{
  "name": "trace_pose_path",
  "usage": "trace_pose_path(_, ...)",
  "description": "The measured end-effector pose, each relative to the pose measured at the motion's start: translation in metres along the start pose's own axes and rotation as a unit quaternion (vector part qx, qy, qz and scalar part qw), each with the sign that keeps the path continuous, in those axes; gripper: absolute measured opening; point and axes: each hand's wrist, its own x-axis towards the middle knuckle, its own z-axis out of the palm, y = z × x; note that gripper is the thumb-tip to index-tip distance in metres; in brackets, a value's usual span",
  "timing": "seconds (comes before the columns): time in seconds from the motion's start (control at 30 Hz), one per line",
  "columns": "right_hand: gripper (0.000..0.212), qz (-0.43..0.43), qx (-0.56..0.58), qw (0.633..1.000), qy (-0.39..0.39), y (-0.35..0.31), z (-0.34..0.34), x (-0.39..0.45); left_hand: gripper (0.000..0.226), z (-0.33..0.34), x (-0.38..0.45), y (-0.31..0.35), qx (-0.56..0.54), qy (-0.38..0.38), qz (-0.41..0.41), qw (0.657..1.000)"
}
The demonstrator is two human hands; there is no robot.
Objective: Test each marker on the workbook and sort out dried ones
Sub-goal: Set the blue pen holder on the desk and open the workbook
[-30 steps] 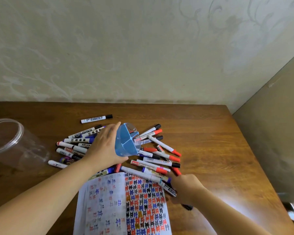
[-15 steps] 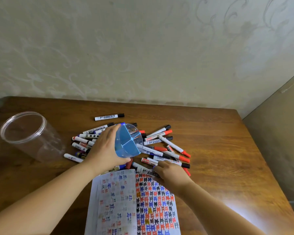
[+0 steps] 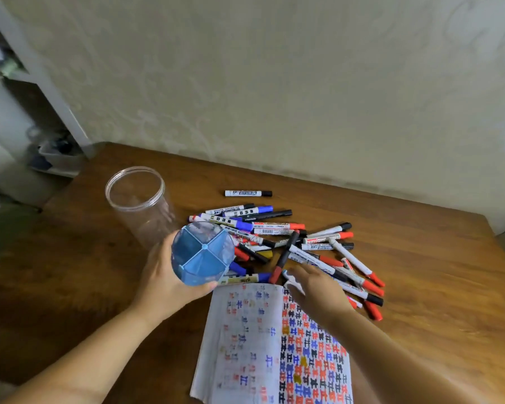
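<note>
A pile of several whiteboard markers (image 3: 277, 239) with red, blue and black caps lies on the wooden table (image 3: 420, 272). My left hand (image 3: 164, 282) grips a blue round pen holder (image 3: 203, 255) with divided compartments, tilted so its open mouth faces me, at the pile's left edge. An open workbook (image 3: 245, 330) covered in coloured test marks lies in front of the pile. My right hand (image 3: 318, 291) rests over the workbook's top edge, fingers stretched left onto the nearest markers. What lies under its fingertips is partly hidden.
A clear plastic jar (image 3: 136, 199) stands open just beyond my left hand. One black-capped marker (image 3: 248, 193) lies apart behind the pile. A wall runs along the table's far edge. White shelving (image 3: 27, 118) stands off the table's left end.
My right hand moved from the workbook's right side up to its top edge among the markers. My left hand turned the blue holder's mouth toward me. The view swung left.
</note>
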Motion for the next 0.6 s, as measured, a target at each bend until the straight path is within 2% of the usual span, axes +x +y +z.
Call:
trace_pose_path(0.1, 0.029, -0.012, 0.025, 0.999, 0.029, -0.009, -0.003, 0.009, 0.102, -0.015, -0.015, -0.019, 0.048, 0.058, -0.010, 0.997)
trace_pose_path(0.27, 0.023, -0.028, 0.019, 0.999, 0.024, -0.024, 0.002, 0.012, 0.106, -0.041, -0.033, -0.054, 0.079, 0.122, -0.109, 0.983)
trace_pose_path(0.43, 0.025, -0.033, 0.022, 0.999, 0.003, -0.039, 0.008, 0.012, 0.103, -0.053, -0.031, -0.081, 0.069, 0.105, -0.130, 0.983)
trace_pose_path(0.6, 0.029, -0.031, 0.017, 0.999, -0.012, -0.050, 0.008, 0.013, 0.100, -0.048, -0.023, -0.076, -0.004, 0.099, -0.204, 0.974)
